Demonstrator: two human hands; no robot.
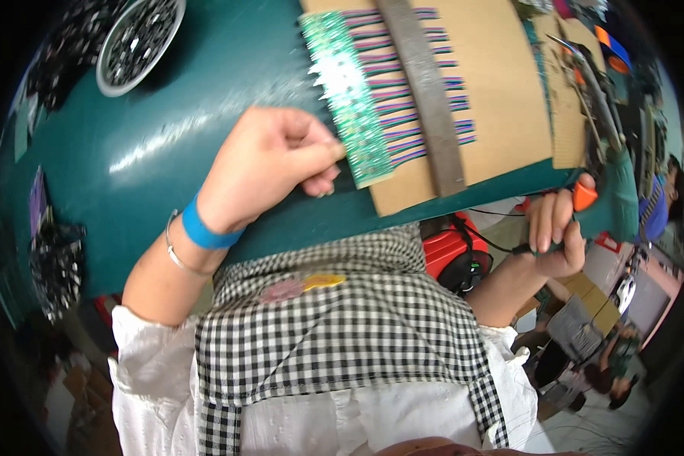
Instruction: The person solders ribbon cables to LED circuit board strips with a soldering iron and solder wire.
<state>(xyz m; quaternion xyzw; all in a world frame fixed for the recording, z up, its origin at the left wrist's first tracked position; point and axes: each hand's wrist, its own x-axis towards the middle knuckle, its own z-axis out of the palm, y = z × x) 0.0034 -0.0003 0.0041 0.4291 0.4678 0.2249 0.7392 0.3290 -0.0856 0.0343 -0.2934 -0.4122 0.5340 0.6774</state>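
Observation:
A strip-shaped panel of green circuit boards (349, 99) lies on a brown cardboard sheet (501, 91), its surface glaring with light. Short bundles of coloured wires (406, 140) run from its right side beneath a dark metal bar (425, 91). At the panel's left edge, my left hand (273, 156) is closed, thumb and forefinger pinched; whatever is between them is too small to make out. Off the table's front right edge, my right hand (556, 228) is closed round a slim tool with an orange part (584, 197) and a black cord (494, 245). Its tip is hidden.
A pale bowl (140, 45) of small dark parts stands at the far left of the green table (175, 137), beside a heap of black pieces (72, 53). More black pieces (57, 266) lie at the left edge. Tools (593, 83) crowd the right. Below sits a red case (452, 251).

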